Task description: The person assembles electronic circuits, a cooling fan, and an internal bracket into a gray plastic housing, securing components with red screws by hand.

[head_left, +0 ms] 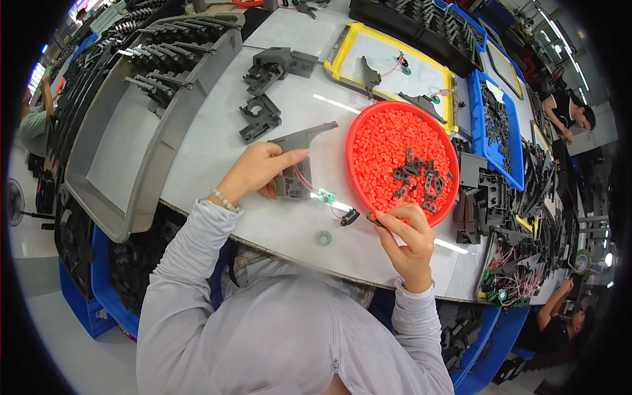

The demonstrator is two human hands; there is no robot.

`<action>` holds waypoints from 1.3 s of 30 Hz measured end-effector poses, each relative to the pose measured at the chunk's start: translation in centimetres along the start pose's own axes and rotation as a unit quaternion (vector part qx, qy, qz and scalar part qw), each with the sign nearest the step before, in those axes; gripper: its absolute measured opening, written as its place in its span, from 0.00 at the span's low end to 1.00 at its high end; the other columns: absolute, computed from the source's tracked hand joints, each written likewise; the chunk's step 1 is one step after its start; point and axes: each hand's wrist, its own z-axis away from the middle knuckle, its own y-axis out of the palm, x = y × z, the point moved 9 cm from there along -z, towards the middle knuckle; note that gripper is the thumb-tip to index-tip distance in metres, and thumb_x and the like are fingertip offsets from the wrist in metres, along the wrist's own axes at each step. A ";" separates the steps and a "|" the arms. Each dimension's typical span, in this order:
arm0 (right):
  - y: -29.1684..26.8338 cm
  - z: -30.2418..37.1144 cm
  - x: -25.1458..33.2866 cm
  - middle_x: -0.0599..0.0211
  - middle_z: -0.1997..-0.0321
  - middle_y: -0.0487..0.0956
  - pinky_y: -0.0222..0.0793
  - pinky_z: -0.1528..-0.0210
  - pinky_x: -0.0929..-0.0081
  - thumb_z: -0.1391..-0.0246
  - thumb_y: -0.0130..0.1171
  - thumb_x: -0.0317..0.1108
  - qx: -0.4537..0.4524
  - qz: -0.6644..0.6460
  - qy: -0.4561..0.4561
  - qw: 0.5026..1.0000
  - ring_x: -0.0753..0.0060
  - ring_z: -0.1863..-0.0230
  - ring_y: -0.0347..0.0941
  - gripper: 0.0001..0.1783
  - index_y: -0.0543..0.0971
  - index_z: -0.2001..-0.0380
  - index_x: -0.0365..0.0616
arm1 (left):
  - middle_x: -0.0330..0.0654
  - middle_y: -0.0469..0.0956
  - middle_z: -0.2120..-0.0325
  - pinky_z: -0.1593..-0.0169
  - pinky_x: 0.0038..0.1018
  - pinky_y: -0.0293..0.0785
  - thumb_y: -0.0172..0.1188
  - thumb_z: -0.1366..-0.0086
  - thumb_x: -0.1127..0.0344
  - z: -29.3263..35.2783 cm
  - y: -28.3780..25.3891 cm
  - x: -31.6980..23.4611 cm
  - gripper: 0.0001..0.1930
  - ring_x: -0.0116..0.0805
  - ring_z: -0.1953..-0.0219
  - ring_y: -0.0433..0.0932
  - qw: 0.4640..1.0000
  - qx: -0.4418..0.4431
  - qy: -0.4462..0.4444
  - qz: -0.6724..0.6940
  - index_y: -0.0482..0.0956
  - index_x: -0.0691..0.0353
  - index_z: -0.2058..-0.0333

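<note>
My left hand (253, 170) grips a dark grey plastic housing (308, 136) with a long tapering arm, thumb on top and fingers curled beneath. From it, thin red wires run to a small green circuit board (326, 195) and a little black part (350, 216) just above the table. My right hand (409, 243) pinches a small dark piece (374, 220) between thumb and fingertips, at the near edge of a round red tray (351, 161). Inside the tray lie many small red caps (378, 141) and a cluster of small black clips (429, 179).
A clear ring (322, 237) lies near the table's front edge. Beyond my left hand sit loose grey housings (261, 117). A grey bin (141, 210) stands left, a yellow-edged frame (336, 59) behind, a blue bin (478, 125) right. Wired parts (510, 276) crowd the right side; other people sit farther off.
</note>
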 end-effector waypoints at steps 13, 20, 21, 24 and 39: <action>-0.1 -1.1 0.0 0.70 0.74 0.74 0.62 0.72 0.74 0.66 0.63 0.22 -0.020 -0.016 0.014 1.000 0.69 0.73 0.67 0.15 0.81 0.68 0.43 | 0.63 0.71 0.58 0.47 0.44 0.70 0.53 0.41 0.69 3.7 3.0 -5.0 0.08 0.57 0.50 0.71 0.862 0.091 0.328 0.375 0.62 0.61 0.68; 0.5 -2.2 2.5 0.71 0.76 0.73 0.63 0.74 0.73 0.69 0.63 0.23 0.017 0.015 -0.059 0.998 0.69 0.76 0.66 0.14 0.80 0.71 0.44 | 0.62 0.69 0.56 0.49 0.46 0.71 0.59 0.42 0.58 6.6 6.0 -7.5 0.16 0.58 0.51 0.71 0.822 0.181 0.358 0.405 0.62 0.59 0.67; 0.8 -2.2 2.9 0.71 0.76 0.72 0.63 0.74 0.73 0.70 0.63 0.23 0.040 0.041 -0.070 0.996 0.69 0.76 0.65 0.15 0.80 0.71 0.45 | 0.61 0.69 0.57 0.48 0.45 0.71 0.58 0.42 0.62 6.7 6.1 -7.6 0.14 0.57 0.50 0.71 0.818 0.172 0.358 0.416 0.63 0.60 0.66; 0.6 -2.1 3.4 0.71 0.75 0.72 0.63 0.73 0.73 0.68 0.60 0.24 0.055 0.065 -0.079 0.993 0.69 0.75 0.65 0.15 0.79 0.69 0.46 | 0.61 0.69 0.57 0.48 0.44 0.71 0.55 0.44 0.67 7.2 6.3 -8.1 0.11 0.56 0.51 0.71 0.821 0.171 0.356 0.413 0.62 0.59 0.67; 1.8 -1.6 3.6 0.68 0.71 0.71 0.65 0.70 0.72 0.63 0.55 0.27 0.140 0.079 -0.062 0.985 0.67 0.69 0.66 0.15 0.77 0.65 0.42 | 0.53 0.68 0.50 0.46 0.35 0.67 0.52 0.45 0.81 8.3 8.3 -8.0 0.16 0.41 0.45 0.66 0.819 0.210 0.337 0.415 0.62 0.60 0.59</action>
